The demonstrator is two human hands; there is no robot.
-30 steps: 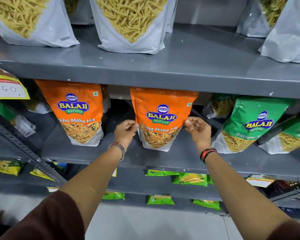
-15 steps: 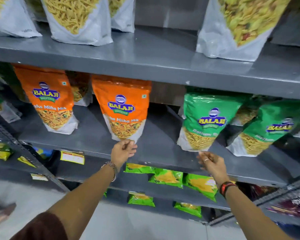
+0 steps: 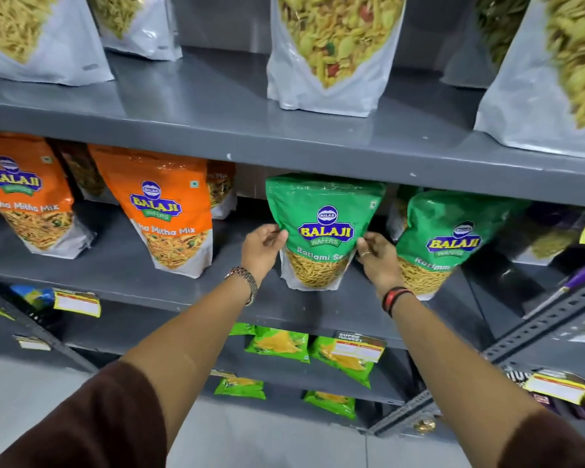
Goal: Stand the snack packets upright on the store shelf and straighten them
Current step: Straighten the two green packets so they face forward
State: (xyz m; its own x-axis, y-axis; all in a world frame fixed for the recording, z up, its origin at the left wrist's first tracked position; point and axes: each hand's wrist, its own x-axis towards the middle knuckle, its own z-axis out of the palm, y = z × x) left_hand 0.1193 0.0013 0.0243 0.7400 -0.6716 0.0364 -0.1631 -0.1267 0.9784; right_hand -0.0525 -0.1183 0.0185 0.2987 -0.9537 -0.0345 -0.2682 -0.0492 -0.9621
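Note:
A green Balaji Ratlami Sev packet point(image 3: 323, 231) stands upright on the grey middle shelf point(image 3: 169, 282). My left hand point(image 3: 262, 249) grips its left edge and my right hand point(image 3: 377, 256) grips its right edge. A second green packet point(image 3: 450, 238) leans just to the right, partly behind my right hand. Two orange Mitha Mix packets point(image 3: 169, 214) point(image 3: 24, 201) stand upright to the left.
White pouches of yellow snacks point(image 3: 331, 52) line the upper shelf point(image 3: 284, 136). Small green packets point(image 3: 277, 344) lie flat on the lower shelves. Price tags point(image 3: 76, 303) hang on the shelf edges. A perforated metal upright point(image 3: 541, 329) slants at the right.
Both hands left the orange packet, dropped below the shelf edge, then moved right and took hold of the green packet's sides. The view shifted right.

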